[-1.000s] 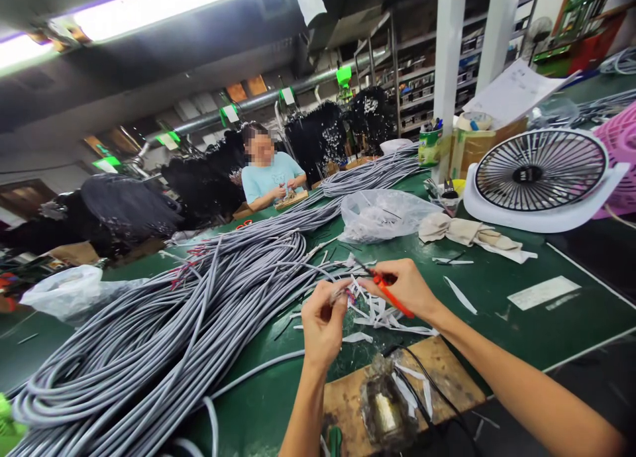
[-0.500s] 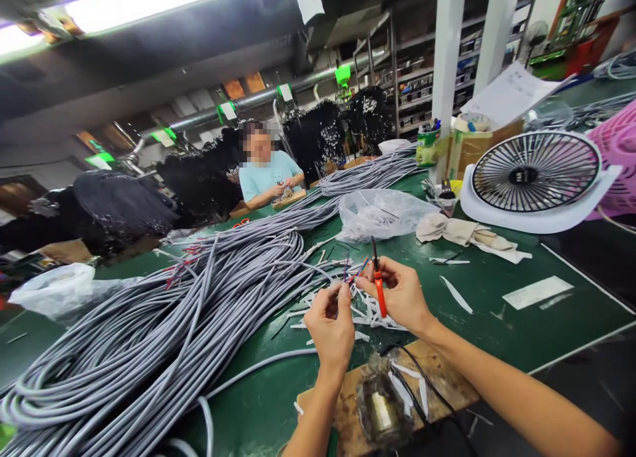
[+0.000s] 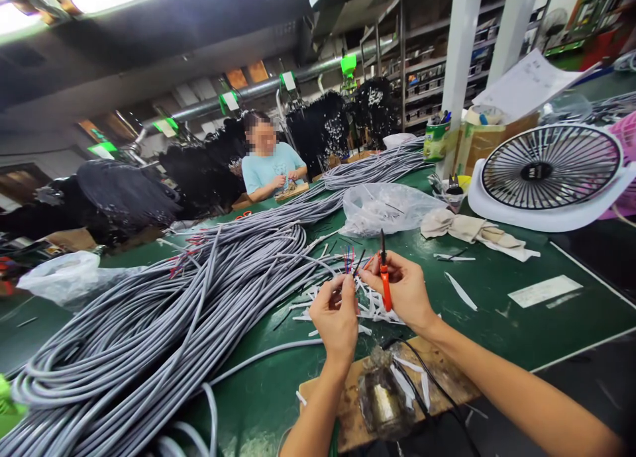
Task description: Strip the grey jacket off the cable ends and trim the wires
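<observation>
My left hand (image 3: 336,311) pinches the end of a grey cable (image 3: 268,356), its fingers closed. Thin red, blue and black wires (image 3: 350,263) fan upward out of that grip. In my right hand (image 3: 406,288) are orange-handled snips (image 3: 385,283), held upright with the dark pointed tip up. Its thumb and forefinger come together close to the wires, right beside my left fingertips; whether they also pinch a wire is hard to make out. White strips (image 3: 375,304) lie scattered on the green table behind and below both hands.
A large coil of grey cables (image 3: 149,331) fills the left side. Beyond my hands lie a clear plastic bag (image 3: 392,208) and a beige cloth (image 3: 472,232). A fan (image 3: 551,169) stands at right. Below, a wooden board (image 3: 447,377) bears a metal device (image 3: 385,397). A person (image 3: 273,165) sits opposite.
My fingertips have moved slightly apart, and the wires now stand more spread above my left hand. The view has shifted a little; both hands keep their grips.
</observation>
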{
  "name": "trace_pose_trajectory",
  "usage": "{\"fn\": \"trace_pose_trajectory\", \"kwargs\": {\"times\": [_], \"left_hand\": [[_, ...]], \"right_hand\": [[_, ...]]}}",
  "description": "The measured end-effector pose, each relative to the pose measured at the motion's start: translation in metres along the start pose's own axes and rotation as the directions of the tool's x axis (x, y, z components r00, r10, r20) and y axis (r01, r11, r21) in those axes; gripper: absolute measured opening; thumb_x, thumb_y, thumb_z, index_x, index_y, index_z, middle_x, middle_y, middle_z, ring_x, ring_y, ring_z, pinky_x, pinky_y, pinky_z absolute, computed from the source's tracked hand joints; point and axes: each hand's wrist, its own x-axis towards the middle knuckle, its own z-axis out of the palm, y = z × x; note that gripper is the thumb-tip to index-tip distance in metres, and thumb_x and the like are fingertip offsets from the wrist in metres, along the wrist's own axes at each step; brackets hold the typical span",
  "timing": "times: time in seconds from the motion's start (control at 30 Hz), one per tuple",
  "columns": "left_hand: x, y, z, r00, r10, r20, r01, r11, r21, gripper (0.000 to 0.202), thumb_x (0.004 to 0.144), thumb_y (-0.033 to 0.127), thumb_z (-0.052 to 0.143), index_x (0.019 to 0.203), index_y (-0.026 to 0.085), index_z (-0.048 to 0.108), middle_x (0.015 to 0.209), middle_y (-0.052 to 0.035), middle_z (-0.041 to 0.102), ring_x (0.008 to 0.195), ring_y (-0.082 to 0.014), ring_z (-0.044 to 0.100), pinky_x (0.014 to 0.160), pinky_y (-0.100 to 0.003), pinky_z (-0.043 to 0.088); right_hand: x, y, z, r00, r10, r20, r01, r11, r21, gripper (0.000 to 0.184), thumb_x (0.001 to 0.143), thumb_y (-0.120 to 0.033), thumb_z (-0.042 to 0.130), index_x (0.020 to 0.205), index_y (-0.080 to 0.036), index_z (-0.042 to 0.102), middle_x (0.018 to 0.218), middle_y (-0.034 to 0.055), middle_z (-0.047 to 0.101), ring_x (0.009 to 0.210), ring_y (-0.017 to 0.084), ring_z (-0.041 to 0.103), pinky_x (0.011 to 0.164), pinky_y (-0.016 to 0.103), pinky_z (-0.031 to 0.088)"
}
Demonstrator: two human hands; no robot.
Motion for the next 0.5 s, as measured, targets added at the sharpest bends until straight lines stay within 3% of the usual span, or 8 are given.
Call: {"fn": "trace_pose_trajectory", "kwargs": {"times": [0.17, 0.33, 0.43, 0.5], "left_hand": [[0.004, 0.003, -0.006, 0.987, -0.056, 0.148, 0.093, 0.962, -0.256, 0.021, 0.074, 0.036, 0.060, 0.078, 0.016, 0.052, 0.059, 0.0046, 0.049, 0.037, -0.0008, 0.035, 0.034, -0.015, 0.022], [0.009, 0.009, -0.015, 0.919, -0.065, 0.388, 0.218, 0.906, -0.363, 0.017, 0.072, 0.027, 0.064, 0.081, 0.017, 0.053, 0.064, 0.0031, 0.047, 0.044, -0.0021, 0.037, 0.040, -0.016, 0.023], [0.010, 0.010, -0.017, 0.908, -0.026, 0.419, 0.197, 0.907, -0.371, 0.015, 0.071, 0.024, 0.064, 0.077, 0.019, 0.051, 0.062, 0.0046, 0.043, 0.046, -0.0030, 0.039, 0.043, -0.017, 0.027], [0.011, 0.010, -0.017, 0.922, 0.000, 0.386, 0.152, 0.920, -0.362, 0.016, 0.071, 0.021, 0.065, 0.075, 0.019, 0.049, 0.064, 0.0052, 0.042, 0.047, -0.0027, 0.040, 0.045, -0.017, 0.029]], "right_hand": [[0.006, 0.004, 0.000, 0.995, 0.102, -0.010, -0.100, 0.991, 0.087, 0.028, 0.056, -0.031, 0.071, 0.057, -0.017, 0.048, 0.055, -0.0048, 0.048, 0.051, 0.007, 0.042, 0.049, 0.019, 0.037], [0.010, 0.008, -0.001, 0.952, 0.294, 0.081, -0.304, 0.933, 0.191, 0.033, 0.046, -0.032, 0.075, 0.052, -0.016, 0.047, 0.051, -0.0063, 0.047, 0.047, 0.006, 0.043, 0.049, 0.020, 0.039], [0.009, 0.011, -0.001, 0.934, 0.329, 0.142, -0.349, 0.924, 0.155, 0.032, 0.049, -0.034, 0.074, 0.057, -0.017, 0.048, 0.052, -0.0054, 0.049, 0.048, 0.007, 0.045, 0.049, 0.021, 0.040], [0.006, 0.010, -0.003, 0.955, 0.261, 0.141, -0.271, 0.961, 0.058, 0.029, 0.055, -0.034, 0.071, 0.060, -0.017, 0.048, 0.055, -0.0047, 0.049, 0.050, 0.008, 0.045, 0.049, 0.020, 0.038]]}}
